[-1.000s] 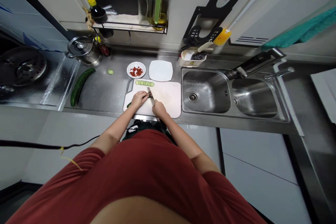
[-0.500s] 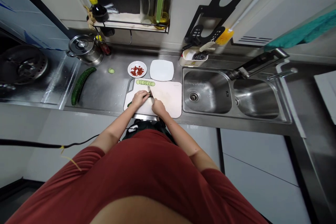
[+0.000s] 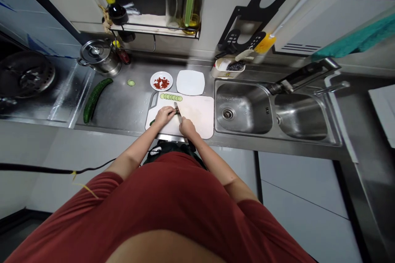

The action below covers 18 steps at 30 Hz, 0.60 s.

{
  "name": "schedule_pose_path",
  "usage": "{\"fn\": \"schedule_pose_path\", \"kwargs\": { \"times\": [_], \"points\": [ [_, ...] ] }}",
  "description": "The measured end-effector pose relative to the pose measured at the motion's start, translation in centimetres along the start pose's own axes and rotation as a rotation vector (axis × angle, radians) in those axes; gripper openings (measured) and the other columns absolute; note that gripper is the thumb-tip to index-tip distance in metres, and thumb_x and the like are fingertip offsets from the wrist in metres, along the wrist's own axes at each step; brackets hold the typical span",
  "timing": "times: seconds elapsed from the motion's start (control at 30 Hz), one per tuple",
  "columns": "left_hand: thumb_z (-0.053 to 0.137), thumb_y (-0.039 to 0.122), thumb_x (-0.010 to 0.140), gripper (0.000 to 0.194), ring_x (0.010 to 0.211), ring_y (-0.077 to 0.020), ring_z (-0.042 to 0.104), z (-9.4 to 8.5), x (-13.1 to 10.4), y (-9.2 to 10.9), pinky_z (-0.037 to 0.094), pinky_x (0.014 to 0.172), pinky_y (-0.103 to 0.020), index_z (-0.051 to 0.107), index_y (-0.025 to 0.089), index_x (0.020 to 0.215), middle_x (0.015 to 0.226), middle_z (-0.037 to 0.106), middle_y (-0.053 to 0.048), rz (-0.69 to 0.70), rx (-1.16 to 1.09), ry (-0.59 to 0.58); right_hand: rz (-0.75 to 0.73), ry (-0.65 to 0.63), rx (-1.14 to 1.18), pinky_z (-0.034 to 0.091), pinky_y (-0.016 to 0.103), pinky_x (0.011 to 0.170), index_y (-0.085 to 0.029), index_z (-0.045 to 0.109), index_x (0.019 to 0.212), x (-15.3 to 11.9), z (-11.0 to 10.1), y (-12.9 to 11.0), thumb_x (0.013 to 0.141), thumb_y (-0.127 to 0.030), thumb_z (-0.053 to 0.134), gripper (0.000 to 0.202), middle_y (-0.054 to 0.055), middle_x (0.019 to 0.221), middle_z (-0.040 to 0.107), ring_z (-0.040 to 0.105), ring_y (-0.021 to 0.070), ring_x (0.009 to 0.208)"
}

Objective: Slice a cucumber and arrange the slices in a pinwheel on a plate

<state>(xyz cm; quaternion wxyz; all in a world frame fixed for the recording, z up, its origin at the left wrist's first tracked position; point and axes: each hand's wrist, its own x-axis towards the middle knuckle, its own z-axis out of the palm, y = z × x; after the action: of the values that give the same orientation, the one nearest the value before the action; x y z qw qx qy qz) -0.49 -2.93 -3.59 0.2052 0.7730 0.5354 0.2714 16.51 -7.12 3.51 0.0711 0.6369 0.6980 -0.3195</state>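
Observation:
My right hand (image 3: pixel 187 126) is closed round the handle of a knife (image 3: pixel 179 111), whose blade points away from me over the white cutting board (image 3: pixel 200 115). Just left of the blade, my left hand (image 3: pixel 165 116) presses a cucumber piece against the board. Most of that piece is hidden under the fingers; a green end (image 3: pixel 152 122) shows beside the wrist. Thin cucumber slices (image 3: pixel 171 97) lie in an overlapping row along the board's far edge. Beyond the board are a white plate with chopped red pieces (image 3: pixel 161 81) and a bare white square plate (image 3: pixel 190 82).
A whole cucumber (image 3: pixel 95 99), a cucumber end (image 3: pixel 131 83) and a lidded steel pot (image 3: pixel 100 57) are on the left counter. A double sink (image 3: pixel 243 107) adjoins the board's right side. A shelf with bottles (image 3: pixel 154 29) overhangs the back.

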Motion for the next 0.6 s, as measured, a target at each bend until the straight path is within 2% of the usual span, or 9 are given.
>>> {"fn": "schedule_pose_path", "kwargs": {
  "times": [0.27, 0.6],
  "points": [
    [0.053, 0.029, 0.091, 0.020, 0.099, -0.0188, 0.061, -0.2, 0.1, 0.2, 0.047, 0.092, -0.033, 0.071, 0.022, 0.097, 0.102, 0.070, -0.005, -0.009, -0.002, -0.006, -0.023, 0.015, 0.000, 0.048, 0.031, 0.080, -0.011, 0.050, 0.118, 0.8, 0.4, 0.0, 0.091, -0.012, 0.039, 0.029, 0.017, 0.109, 0.065, 0.063, 0.0254, 0.100],
    [0.053, 0.029, 0.091, 0.020, 0.100, -0.0188, 0.061, -0.3, 0.1, 0.2, 0.047, 0.093, -0.033, 0.070, 0.021, 0.098, 0.103, 0.070, -0.005, -0.001, -0.002, -0.013, -0.030, 0.040, 0.008, 0.048, 0.032, 0.083, -0.011, 0.049, 0.121, 2.5, -0.1, -1.1, 0.091, -0.012, 0.040, 0.031, 0.017, 0.113, 0.063, 0.062, 0.0250, 0.104]
  ]
}}
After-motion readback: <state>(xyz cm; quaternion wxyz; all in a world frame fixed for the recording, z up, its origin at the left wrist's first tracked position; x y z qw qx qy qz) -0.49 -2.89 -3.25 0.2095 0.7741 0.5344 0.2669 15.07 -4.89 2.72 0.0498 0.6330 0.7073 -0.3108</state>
